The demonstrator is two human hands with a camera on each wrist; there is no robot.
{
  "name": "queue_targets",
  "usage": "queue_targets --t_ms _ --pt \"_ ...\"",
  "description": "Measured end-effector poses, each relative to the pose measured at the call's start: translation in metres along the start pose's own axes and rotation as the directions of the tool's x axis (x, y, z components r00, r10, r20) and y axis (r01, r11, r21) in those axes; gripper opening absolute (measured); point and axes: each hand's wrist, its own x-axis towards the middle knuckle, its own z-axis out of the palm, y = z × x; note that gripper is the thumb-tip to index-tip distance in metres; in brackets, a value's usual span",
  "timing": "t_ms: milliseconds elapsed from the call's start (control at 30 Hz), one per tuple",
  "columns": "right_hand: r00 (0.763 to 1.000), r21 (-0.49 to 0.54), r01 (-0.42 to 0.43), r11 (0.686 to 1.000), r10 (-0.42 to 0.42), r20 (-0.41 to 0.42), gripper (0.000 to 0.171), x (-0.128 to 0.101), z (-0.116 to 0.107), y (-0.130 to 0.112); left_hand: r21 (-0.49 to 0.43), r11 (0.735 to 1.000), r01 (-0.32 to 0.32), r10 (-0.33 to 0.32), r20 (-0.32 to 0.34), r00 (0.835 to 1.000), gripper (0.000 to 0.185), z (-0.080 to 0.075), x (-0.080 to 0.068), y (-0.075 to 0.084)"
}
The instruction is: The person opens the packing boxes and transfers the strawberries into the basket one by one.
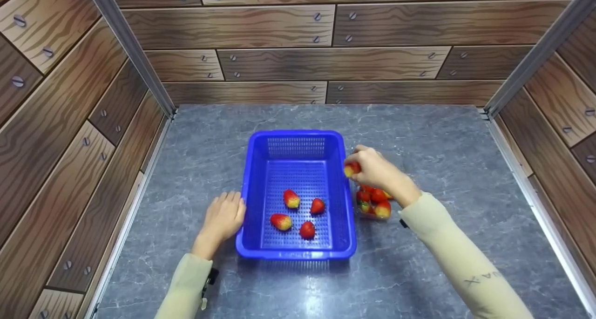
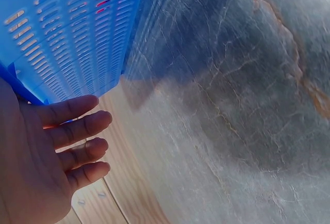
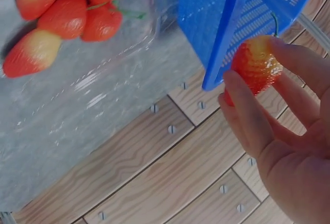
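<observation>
1. Overhead, my right hand (image 1: 376, 170) pinches a red-and-yellow strawberry (image 1: 351, 168) at the right rim of the blue perforated plastic basket (image 1: 298, 139). Four strawberries (image 1: 291, 199) lie inside it, and my left hand (image 1: 225, 218) rests flat against its left wall.
2. At my left wrist, my fingers (image 2: 77, 128) lie straight, slightly spread, beside the basket's slotted wall (image 2: 72, 38).
3. At my right wrist, thumb and fingers (image 3: 247, 108) grip the strawberry (image 3: 255, 64) beside the basket's edge; a clear plastic tray (image 3: 124, 44) on the grey marble tabletop (image 3: 62, 131) holds more berries (image 3: 67, 15).

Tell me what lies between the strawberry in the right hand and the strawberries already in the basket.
In the head view, only the blue basket's right wall separates the held strawberry from the four inside.
</observation>
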Motion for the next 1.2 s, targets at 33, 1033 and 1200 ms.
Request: queue_targets --t_ms 33,1033,1200 --pt "1.000 0.007 0.013 1.000 -0.013 -0.005 0.028 0.002 0.003 -0.001 -0.001 1.000 0.003 -0.003 0.004 1.000 0.030 0.000 0.000 0.000" --pt "0.966 -0.004 0.247 0.969 -0.246 0.083 0.024 0.040 0.081 -0.016 -0.005 1.000 0.000 0.000 0.005 1.000 0.027 -0.001 0.000 0.001" --pt "0.964 -0.013 0.245 0.969 -0.242 0.110 0.020 0.040 0.091 -0.020 0.002 1.000 0.004 -0.004 0.001 1.000 0.029 -0.001 0.000 0.001"
